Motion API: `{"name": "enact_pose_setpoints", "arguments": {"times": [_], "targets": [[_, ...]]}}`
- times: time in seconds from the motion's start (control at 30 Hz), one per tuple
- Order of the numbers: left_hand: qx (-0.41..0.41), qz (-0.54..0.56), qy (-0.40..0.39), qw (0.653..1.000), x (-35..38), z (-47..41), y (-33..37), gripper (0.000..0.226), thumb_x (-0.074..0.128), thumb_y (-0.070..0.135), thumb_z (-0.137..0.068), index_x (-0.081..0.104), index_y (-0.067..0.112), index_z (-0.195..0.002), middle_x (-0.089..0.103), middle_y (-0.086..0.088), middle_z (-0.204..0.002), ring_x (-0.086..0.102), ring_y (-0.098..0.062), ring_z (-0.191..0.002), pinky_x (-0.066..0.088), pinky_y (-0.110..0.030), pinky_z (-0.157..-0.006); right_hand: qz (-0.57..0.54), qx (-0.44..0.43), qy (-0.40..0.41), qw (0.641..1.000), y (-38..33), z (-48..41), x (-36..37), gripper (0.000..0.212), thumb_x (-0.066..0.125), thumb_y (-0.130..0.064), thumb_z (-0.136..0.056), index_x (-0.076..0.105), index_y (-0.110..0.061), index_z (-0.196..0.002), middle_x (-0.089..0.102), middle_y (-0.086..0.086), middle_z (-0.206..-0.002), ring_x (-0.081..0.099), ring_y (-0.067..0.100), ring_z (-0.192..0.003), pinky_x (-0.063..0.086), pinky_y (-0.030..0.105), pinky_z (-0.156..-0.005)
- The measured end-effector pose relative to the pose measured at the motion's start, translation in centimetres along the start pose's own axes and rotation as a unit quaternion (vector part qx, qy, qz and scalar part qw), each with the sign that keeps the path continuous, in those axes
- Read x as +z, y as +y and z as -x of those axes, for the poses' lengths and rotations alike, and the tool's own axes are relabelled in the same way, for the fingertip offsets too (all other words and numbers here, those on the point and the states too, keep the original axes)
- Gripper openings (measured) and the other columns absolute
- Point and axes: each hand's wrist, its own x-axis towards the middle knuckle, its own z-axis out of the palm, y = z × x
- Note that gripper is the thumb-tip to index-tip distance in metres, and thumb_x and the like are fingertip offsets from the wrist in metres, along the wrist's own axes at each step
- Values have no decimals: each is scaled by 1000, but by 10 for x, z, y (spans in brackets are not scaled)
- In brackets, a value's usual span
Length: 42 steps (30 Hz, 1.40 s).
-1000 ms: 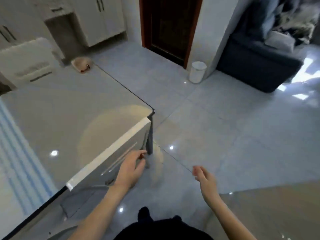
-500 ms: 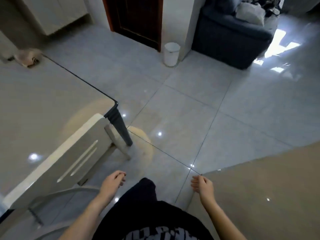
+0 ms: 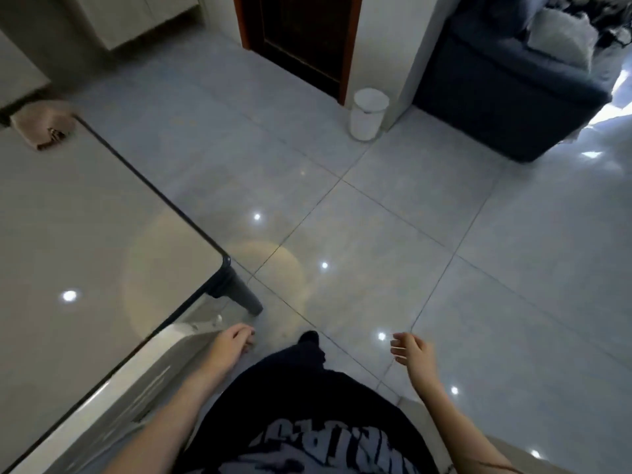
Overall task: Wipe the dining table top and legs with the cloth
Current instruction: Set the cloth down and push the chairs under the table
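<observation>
1. Head view, far left: the crumpled tan cloth [image 3: 41, 126] lies on the far corner of the tabletop [image 3: 85, 234], well apart from the dark table leg [image 3: 244, 295] and beyond it along the table's long edge.
2. The glossy grey tabletop ends in a rounded corner directly above that leg.
3. A white chair back [image 3: 136, 367] stands against the near table edge, left of the leg and nearer the person.
4. The left hand [image 3: 232, 343] hangs just in front of the leg, beside the chair's top corner. Its fingers are loosely curled and it grasps nothing. Whether it touches the chair, I cannot tell.
5. A white waste bin [image 3: 367, 114] stands on the tiled floor [image 3: 444, 217], far beyond the leg and to its right, by the dark door [image 3: 304, 35].
6. The right hand [image 3: 408, 348] hovers over the floor, right of the leg, loosely curled with nothing in it.
7. A dark blue sofa [image 3: 513, 90] sits farthest right of the leg.
</observation>
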Motion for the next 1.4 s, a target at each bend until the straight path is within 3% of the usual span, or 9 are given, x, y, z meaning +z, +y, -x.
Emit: {"name": "enact_pose_setpoints", "arguments": {"times": [0.27, 0.53, 0.63, 0.8, 0.97, 1.03, 1.13, 1.27, 1.4], "targets": [[68, -41, -15, 997, 14, -96, 143, 22, 45, 25, -96, 64, 26, -84, 67, -1, -88, 62, -19, -87, 48, -37, -83, 3, -5, 33, 999, -96, -85, -20, 25, 44, -10, -97, 66, 1, -94, 67, 20, -90, 63, 33, -83, 49, 41, -75], [90, 23, 38, 995, 52, -179, 258, 21, 43, 19, -97, 64, 21, -93, 66, 3, -84, 60, -15, -78, 46, -29, -76, 48, -49, -30, 997, -231, -225, -16, 25, 43, -9, -98, 65, 4, -100, 67, 20, -91, 64, 35, -84, 51, 41, -76], [55, 83, 91, 991, 59, -195, 286, 22, 43, 14, -97, 64, 15, -90, 64, -2, -80, 57, -14, -72, 46, -15, -67, 89, -71, -84, 990, -296, -272, 5, 24, 45, -9, -98, 66, -3, -90, 66, 20, -88, 63, 34, -78, 49, 38, -71], [-19, 184, 178, 966, 51, -208, 303, 31, 39, 5, -98, 61, 16, -79, 59, -7, -74, 52, -19, -68, 44, -19, -64, 154, -114, -194, 962, -392, -324, 72, 23, 47, -8, -96, 68, -5, -86, 66, 17, -81, 63, 28, -71, 47, 33, -65], [-101, 252, 258, 927, 36, -210, 283, 25, 44, 15, -97, 68, 14, -89, 68, -14, -89, 63, -31, -86, 49, -43, -86, 189, -145, -294, 926, -457, -352, 156, 24, 46, -6, -97, 68, -6, -86, 66, 14, -80, 63, 24, -68, 49, 28, -64], [-119, 275, 296, 907, 29, -218, 285, 25, 45, 14, -96, 67, 16, -85, 67, -12, -88, 62, -29, -83, 49, -42, -84, 205, -155, -327, 909, -475, -360, 191, 25, 44, -5, -98, 67, -3, -90, 67, 13, -80, 64, 23, -69, 51, 23, -62], [-135, 309, 332, 881, 9, -242, 293, 24, 47, 14, -95, 67, 14, -83, 66, -8, -82, 60, -25, -78, 48, -35, -74, 225, -163, -343, 897, -502, -372, 248, 25, 44, -6, -97, 68, -6, -87, 67, 15, -80, 64, 24, -69, 50, 29, -65], [-126, 328, 338, 873, -40, -293, 309, 22, 48, 16, -94, 68, 15, -84, 65, -9, -82, 59, -26, -77, 47, -36, -71, 228, -170, -358, 889, -539, -387, 320, 23, 45, -7, -98, 66, 1, -94, 66, 15, -81, 63, 26, -71, 52, 27, -64], [-93, 316, 353, 876, -105, -340, 345, 23, 46, 11, -95, 67, 8, -87, 66, -8, -79, 59, -21, -71, 47, -20, -62, 238, -185, -347, 888, -576, -401, 381, 23, 48, -8, -97, 69, -2, -90, 69, 18, -81, 67, 32, -73, 54, 33, -68]]}}
